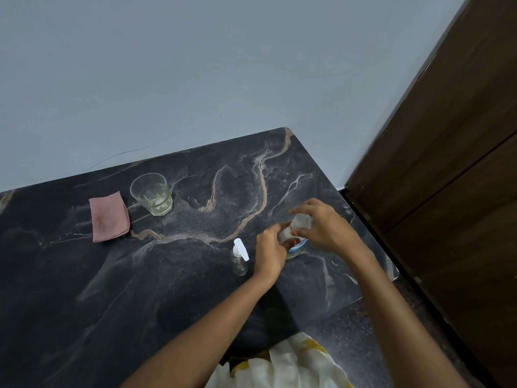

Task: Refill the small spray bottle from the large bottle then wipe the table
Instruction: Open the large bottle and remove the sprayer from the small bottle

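The large clear bottle (297, 245) with a blue and white label stands on the dark marble table (145, 275) near its right edge. My left hand (270, 252) grips the bottle's body from the left. My right hand (324, 224) is closed over its clear cap (301, 222) from the right. The small spray bottle (240, 257), clear with a white pump head, stands upright just left of my left hand, apart from it. A folded pink cloth (109, 217) lies flat at the table's left.
A clear drinking glass (152, 195) with a little water stands next to the cloth, toward the wall. The table's right edge runs close to a dark wooden door (447, 163). A grey wall (195, 65) backs the table.
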`<state>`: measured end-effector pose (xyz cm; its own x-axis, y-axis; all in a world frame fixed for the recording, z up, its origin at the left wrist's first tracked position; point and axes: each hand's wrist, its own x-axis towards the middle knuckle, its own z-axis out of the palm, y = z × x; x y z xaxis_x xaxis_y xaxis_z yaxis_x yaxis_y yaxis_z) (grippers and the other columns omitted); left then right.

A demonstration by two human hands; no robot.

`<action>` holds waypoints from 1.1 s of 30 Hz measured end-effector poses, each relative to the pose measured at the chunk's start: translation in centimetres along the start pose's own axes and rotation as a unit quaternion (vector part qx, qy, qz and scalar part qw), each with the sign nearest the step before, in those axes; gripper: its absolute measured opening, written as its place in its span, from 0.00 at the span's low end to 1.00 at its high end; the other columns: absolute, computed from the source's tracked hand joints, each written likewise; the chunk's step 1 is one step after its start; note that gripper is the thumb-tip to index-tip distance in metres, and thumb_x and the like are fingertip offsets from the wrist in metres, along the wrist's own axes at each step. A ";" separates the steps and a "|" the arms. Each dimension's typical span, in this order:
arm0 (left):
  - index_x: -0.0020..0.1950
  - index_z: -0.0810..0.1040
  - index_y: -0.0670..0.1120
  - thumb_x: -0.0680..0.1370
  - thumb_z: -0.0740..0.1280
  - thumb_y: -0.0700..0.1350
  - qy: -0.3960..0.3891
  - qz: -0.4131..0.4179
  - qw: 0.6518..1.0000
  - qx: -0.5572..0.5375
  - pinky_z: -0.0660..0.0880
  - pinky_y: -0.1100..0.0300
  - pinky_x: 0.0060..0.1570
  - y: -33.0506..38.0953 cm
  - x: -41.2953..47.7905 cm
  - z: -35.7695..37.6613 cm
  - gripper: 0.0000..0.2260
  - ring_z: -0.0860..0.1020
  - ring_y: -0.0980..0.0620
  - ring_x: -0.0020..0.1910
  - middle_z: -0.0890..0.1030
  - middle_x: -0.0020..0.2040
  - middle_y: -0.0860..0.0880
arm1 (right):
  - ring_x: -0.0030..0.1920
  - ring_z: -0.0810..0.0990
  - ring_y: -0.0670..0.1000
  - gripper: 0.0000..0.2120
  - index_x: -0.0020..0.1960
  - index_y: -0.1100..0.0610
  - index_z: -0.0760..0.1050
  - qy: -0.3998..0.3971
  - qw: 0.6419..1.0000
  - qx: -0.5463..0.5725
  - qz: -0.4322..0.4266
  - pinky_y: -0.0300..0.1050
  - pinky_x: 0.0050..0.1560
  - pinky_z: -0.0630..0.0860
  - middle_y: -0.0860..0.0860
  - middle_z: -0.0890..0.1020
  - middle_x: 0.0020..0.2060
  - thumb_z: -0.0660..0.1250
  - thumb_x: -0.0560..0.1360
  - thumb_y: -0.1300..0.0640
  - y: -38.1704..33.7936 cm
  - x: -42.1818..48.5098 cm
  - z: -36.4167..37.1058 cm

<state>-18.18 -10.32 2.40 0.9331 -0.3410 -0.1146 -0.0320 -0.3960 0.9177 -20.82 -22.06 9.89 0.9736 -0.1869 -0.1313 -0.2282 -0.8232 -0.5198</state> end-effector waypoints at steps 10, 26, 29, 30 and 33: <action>0.58 0.77 0.44 0.71 0.70 0.36 -0.001 0.003 1.000 -0.014 0.70 0.79 0.39 0.2 0.0 -0.2 0.17 0.78 0.57 0.51 0.82 0.54 0.47 | 0.47 0.77 0.47 0.16 0.46 0.57 0.81 0.016 0.993 0.104 -0.050 0.27 0.43 0.73 0.51 0.79 0.47 0.67 0.64 0.74 1.1 0.4 -1.2; 0.58 0.77 0.44 0.69 0.72 0.36 -0.005 0.001 0.999 -0.035 0.73 0.68 0.50 0.5 0.0 -0.2 0.18 0.79 0.54 0.51 0.82 0.54 0.47 | 0.54 0.79 0.48 0.22 0.55 0.45 0.77 0.073 0.836 0.539 0.069 0.42 0.54 0.78 0.48 0.79 0.55 0.64 0.72 0.70 7.4 -1.0 1.8; 0.58 0.78 0.44 0.69 0.72 0.37 -0.003 -0.002 1.000 -0.027 0.73 0.65 0.51 0.7 0.1 -0.2 0.18 0.79 0.54 0.51 0.82 0.53 0.46 | 0.57 0.77 0.49 0.21 0.52 0.45 0.78 0.121 0.825 0.539 0.119 0.43 0.56 0.77 0.50 0.75 0.60 0.64 0.72 0.70 9.0 -1.0 3.5; 0.58 0.77 0.44 0.69 0.72 0.37 -0.004 -0.003 1.000 -0.024 0.74 0.64 0.51 0.7 0.1 -0.2 0.18 0.79 0.53 0.51 0.82 0.53 0.46 | 0.58 0.76 0.51 0.19 0.51 0.46 0.79 0.140 0.828 0.524 0.140 0.46 0.59 0.75 0.53 0.74 0.61 0.65 0.72 0.69 9.7 -1.1 4.1; 0.58 0.77 0.44 0.69 0.73 0.38 -0.012 -0.006 1.000 -0.008 0.74 0.63 0.52 0.8 0.2 -0.4 0.18 0.79 0.52 0.52 0.82 0.54 0.46 | 0.55 0.78 0.57 0.13 0.49 0.53 0.78 0.190 0.844 0.462 0.196 0.47 0.54 0.76 0.61 0.77 0.58 0.68 0.71 0.68 11.4 -1.4 5.8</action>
<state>-17.91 -10.39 3.29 0.9248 -0.3560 -0.1342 -0.0147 -0.3859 0.9224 -24.84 -28.07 -0.73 0.7153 -0.6499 -0.2567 -0.2733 0.0780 -0.9588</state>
